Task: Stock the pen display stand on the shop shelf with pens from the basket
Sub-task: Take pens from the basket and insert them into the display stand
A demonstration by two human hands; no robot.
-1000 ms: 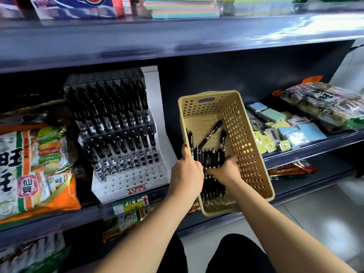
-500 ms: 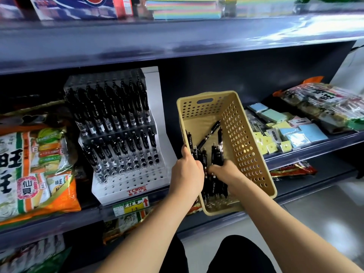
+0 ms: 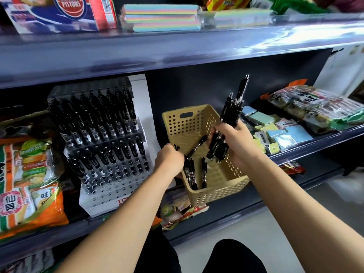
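Observation:
A tan perforated basket is held in front of the middle shelf, with my left hand gripping its left rim. A few black pens lie inside it. My right hand is closed around a bundle of black pens, lifted above the basket's right side with their tips pointing up. On the shelf to the left stands the white tiered pen display stand. Its upper rows are full of black pens, while the lower front rows show bare holes.
Orange snack bags sit left of the stand. Sticky-note pads and wrapped snack packs lie on the shelf to the right. The upper shelf overhangs the stand. Snack packets sit on the shelf below.
My right hand closed on a bundle of pens inside the basket and lifted it up and to the right, out of the basket. The left hand kept its hold on the rim.

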